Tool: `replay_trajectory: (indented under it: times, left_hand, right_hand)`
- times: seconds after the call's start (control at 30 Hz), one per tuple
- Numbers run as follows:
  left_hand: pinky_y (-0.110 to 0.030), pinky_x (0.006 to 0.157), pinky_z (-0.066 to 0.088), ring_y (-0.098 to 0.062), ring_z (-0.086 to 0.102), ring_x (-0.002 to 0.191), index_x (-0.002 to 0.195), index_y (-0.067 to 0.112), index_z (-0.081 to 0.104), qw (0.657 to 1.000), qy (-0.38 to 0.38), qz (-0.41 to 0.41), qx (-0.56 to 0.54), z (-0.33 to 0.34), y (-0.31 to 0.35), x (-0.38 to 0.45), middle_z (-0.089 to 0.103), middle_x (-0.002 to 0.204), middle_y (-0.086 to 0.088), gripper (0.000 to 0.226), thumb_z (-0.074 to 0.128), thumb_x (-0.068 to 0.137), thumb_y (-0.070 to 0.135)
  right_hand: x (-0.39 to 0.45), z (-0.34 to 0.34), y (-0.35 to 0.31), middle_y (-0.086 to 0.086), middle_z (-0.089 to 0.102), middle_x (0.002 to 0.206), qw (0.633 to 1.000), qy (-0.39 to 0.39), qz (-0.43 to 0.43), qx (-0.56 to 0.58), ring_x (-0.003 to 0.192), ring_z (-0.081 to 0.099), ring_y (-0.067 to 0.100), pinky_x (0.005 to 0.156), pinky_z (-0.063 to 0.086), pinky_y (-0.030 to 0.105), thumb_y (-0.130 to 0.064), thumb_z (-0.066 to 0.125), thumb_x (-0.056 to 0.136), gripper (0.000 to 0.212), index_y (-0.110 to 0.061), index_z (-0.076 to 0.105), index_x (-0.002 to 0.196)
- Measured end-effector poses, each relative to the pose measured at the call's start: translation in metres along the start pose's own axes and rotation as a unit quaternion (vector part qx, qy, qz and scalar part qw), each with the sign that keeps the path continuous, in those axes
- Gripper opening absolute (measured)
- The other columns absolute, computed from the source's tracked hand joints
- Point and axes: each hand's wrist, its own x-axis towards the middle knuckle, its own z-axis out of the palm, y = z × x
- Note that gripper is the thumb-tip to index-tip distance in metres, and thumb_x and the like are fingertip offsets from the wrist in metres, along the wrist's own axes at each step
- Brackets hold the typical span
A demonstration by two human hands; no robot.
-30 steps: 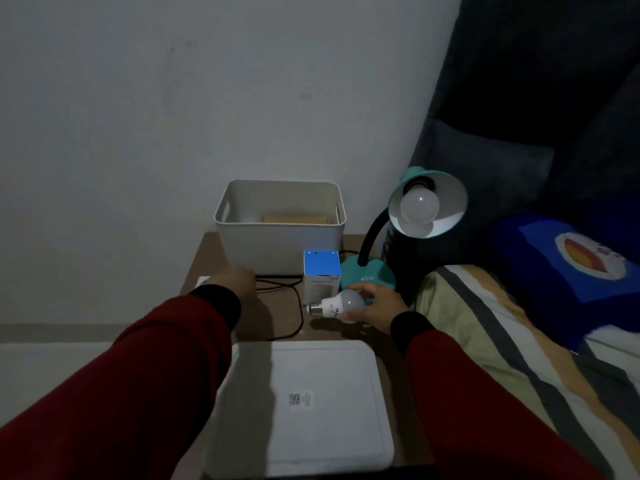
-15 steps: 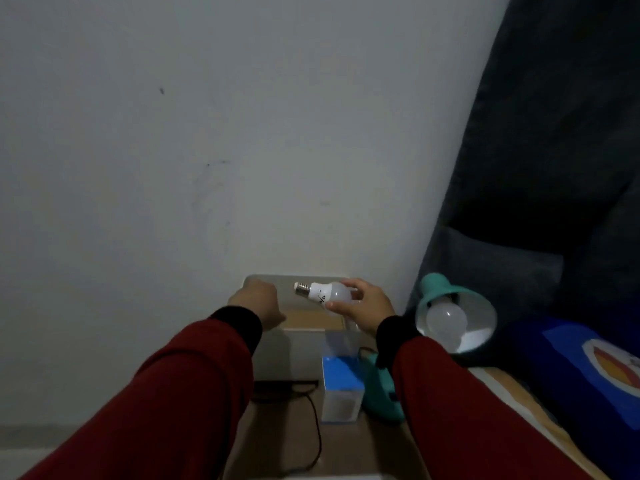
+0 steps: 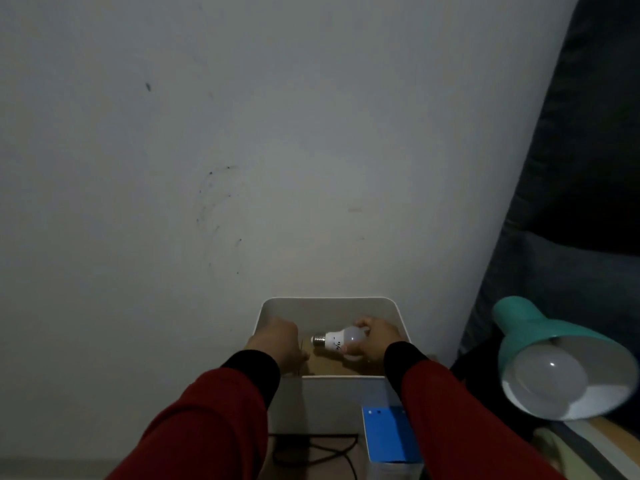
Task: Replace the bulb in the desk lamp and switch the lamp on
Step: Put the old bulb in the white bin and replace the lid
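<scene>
My right hand (image 3: 375, 341) grips a white bulb (image 3: 341, 339) lying sideways, its metal screw base pointing left, down inside the white bin (image 3: 330, 398). My left hand (image 3: 277, 341) reaches into the bin's left side over a brown cardboard piece (image 3: 325, 365); its fingers are hidden, so I cannot tell whether it holds anything. The teal desk lamp (image 3: 530, 336) stands to the right, unlit, with another white bulb (image 3: 549, 377) seated in its shade.
A blue and white bulb box (image 3: 388, 434) stands in front of the bin. A black cable (image 3: 315, 452) lies on the table below it. A grey wall is straight ahead; dark bedding and a striped blanket (image 3: 588, 441) sit at the right.
My right hand lifted the bulb off the table, carried it over the bin and lowered it inside. My left hand went into the bin too. The view tilted up toward the wall.
</scene>
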Motion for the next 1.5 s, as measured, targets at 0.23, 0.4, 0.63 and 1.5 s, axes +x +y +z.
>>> replay_trajectory:
  times: [0.23,0.4,0.63,1.5]
  left_hand:
    - [-0.033,0.107,0.041,-0.026,0.047,0.131,0.135,0.011,0.049,1.0,-0.014,-0.014,0.021,0.01,0.001,0.007,0.049,0.141,-0.011,0.056,0.057,0.089,0.04]
    - [-0.034,0.106,0.044,-0.027,0.05,0.129,0.134,0.01,0.051,0.999,-0.013,-0.014,0.046,0.003,0.005,0.004,0.05,0.14,-0.011,0.052,0.058,0.089,0.035]
    - [-0.033,0.103,0.046,-0.026,0.052,0.126,0.129,0.01,0.054,0.998,0.014,-0.005,0.063,-0.022,0.011,-0.017,0.051,0.137,-0.01,0.043,0.056,0.091,0.03]
    - [-0.031,0.104,0.04,-0.03,0.049,0.128,0.131,0.008,0.052,0.994,0.066,0.033,-0.077,0.048,0.018,-0.271,0.053,0.137,-0.015,0.051,0.057,0.089,0.037]
  right_hand:
    - [0.006,0.002,-0.002,0.012,0.053,0.134,0.995,-0.009,-0.005,-0.096,0.119,0.054,0.025,0.098,0.046,0.029,-0.018,0.078,0.072,0.066,-0.013,0.049,0.131]
    - [-0.004,-0.008,-0.017,0.012,0.052,0.136,0.963,-0.022,-0.012,-0.27,0.122,0.052,0.028,0.099,0.047,0.033,-0.027,0.077,0.073,0.076,-0.009,0.039,0.137]
    - [-0.034,-0.036,-0.052,0.011,0.063,0.12,0.897,-0.015,-0.045,-0.439,0.109,0.061,0.027,0.084,0.051,0.033,-0.036,0.068,0.081,0.046,-0.005,0.06,0.115]
    - [-0.315,-0.005,0.064,0.014,0.053,0.135,0.942,0.05,-0.041,-0.33,0.124,0.05,0.031,0.101,0.044,0.036,-0.028,0.058,0.088,0.048,-0.012,0.048,0.131]
